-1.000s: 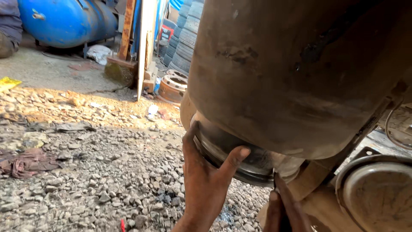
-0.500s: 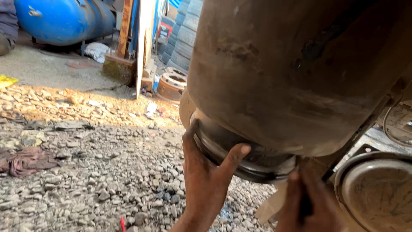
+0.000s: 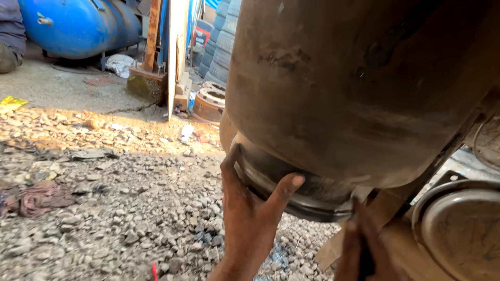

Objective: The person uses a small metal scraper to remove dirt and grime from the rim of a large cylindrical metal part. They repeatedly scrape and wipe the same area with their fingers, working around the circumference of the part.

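My left hand (image 3: 250,218) is up under the big rusty brown tank (image 3: 359,88), palm cupped against the dark metal ring (image 3: 291,200) that sits at the tank's lower end, thumb reaching up the left side of the ring and a finger pressed along its bottom edge, so the hand is spread wide and bearing on the ring rather than closed round it. The ring hangs low in the middle of the view, tight under the tank's curved belly, above the gravel ground (image 3: 114,208). My right hand (image 3: 364,250) is low at the bottom edge, dark and partly cut off, just beside the ring's right end and in front of a pale plank of wood (image 3: 385,208); I cannot tell whether it grips anything or how far it is open. To the right, a round dull metal drum face (image 3: 463,234) sits close to the plank. Out on the gravel to the left lies a reddish rag (image 3: 39,198). Farther back, in the sun, a blue cylinder tank (image 3: 78,26) lies on its side, a rusty post with a white board (image 3: 177,52) stands upright, a stack of tyres (image 3: 221,36) rises behind it, and a rusty wheel rim (image 3: 208,104) rests on the ground near the board's foot.
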